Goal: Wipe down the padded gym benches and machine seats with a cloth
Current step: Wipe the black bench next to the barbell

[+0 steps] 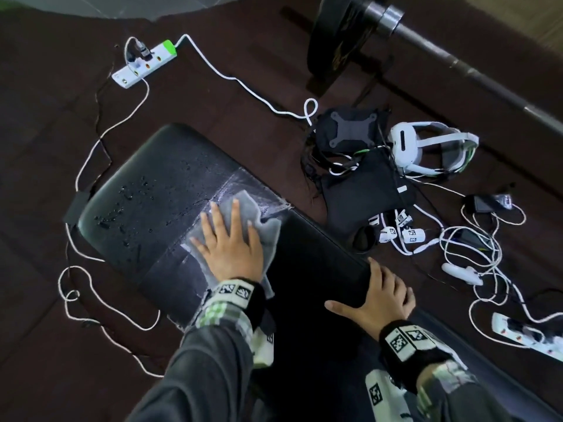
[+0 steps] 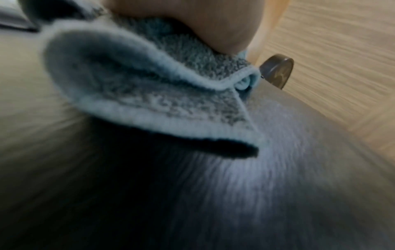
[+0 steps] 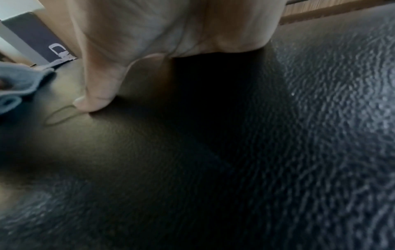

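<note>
Black bench (image 1: 170, 166), cloth (image 1: 262, 226) mostly hidden under left hand (image 1: 231, 251)

You're in a gym: a black padded bench (image 1: 170, 178) stands on dark floor matting (image 1: 45, 141); a barbell (image 1: 475, 68) with a black weight plate (image 1: 335, 41) lies beyond it; power strips, white cables and a headset (image 1: 426, 147) litter the floor.

Head view dim, edges bowed by the wide lens; pale glare on the wet tabletop (image 1: 243, 184). Left wrist view heavily motion-smeared. Right wrist view soft, deep shadow under the palm, sheen at right.
</note>
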`<state>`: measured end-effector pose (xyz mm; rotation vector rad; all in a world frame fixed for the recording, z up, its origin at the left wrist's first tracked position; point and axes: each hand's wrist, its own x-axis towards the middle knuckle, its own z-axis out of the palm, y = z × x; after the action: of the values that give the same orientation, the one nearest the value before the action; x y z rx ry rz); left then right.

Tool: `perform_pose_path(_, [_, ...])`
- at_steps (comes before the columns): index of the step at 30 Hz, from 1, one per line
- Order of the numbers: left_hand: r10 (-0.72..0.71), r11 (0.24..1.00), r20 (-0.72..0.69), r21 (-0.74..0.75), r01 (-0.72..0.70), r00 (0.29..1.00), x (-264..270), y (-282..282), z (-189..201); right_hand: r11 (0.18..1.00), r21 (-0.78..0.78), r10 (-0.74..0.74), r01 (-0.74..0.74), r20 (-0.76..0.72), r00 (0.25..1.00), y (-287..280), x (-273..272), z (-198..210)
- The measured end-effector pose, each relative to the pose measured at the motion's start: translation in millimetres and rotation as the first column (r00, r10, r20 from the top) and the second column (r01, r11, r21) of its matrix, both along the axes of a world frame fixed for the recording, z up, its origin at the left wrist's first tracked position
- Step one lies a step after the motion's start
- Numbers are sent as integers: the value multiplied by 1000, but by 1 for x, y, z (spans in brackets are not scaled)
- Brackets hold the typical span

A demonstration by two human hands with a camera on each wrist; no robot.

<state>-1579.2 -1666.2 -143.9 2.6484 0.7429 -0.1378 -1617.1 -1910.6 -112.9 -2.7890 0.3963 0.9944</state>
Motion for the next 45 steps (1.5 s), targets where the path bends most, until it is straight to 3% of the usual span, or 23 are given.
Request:
perform_pose_path(3, [87,996,-12,-26,-88,996,38,-3,4,1000,0,21,-21,-15,1000,-3,4,0])
perform_pose_path(5, [61,998,-28,-9,-61,998,60,-8,6,999,-9,35,-35,-36,999,-4,5,-2])
perform_pose_path(8, [-171,982,-111,60,178,979,82,-26,10,999,-12,40,-40,-27,999,-5,4,-6])
perform_pose_path(11, [-433,882,-183,113,457,882,79,-53,14,999,3,44,-44,-27,999,-5,0,-6])
perform_pose_path(16, [-524,852,45,30,523,851,30,-68,11,999,5,31,-31,-19,999,-2,-3,-4])
perform_pose_path(19, [-590,808,63,43,588,805,20,-55,10,1000,6,27,-27,-24,999,-2,-2,-3])
perform_pose_path(21, [-597,802,54,63,594,800,29,-47,9,999,11,35,-34,-25,999,-2,-1,-1])
perform_pose_path(26, [-496,865,-79,44,501,864,51,-73,14,999,9,34,-34,-2,999,-2,-1,-2])
perform_pose_path(31, [-693,714,-108,33,699,713,29,-119,14,1000,31,-4,0,111,994,2,-5,-10])
perform_pose_path(35, [-733,672,-67,78,736,677,41,-103,6,1000,19,-2,0,98,995,1,-5,-7])
perform_pose_path(37, [-707,682,-116,149,716,697,66,-76,8,1000,2,22,-22,37,999,-2,-3,-5])
perform_pose_path(40, [-598,714,-301,222,664,743,101,-33,17,999,-5,32,-32,9,999,-1,-3,-4])
perform_pose_path(45, [-519,781,-276,232,580,809,97,-23,19,1000,-1,32,-32,2,1000,-2,-4,-3])
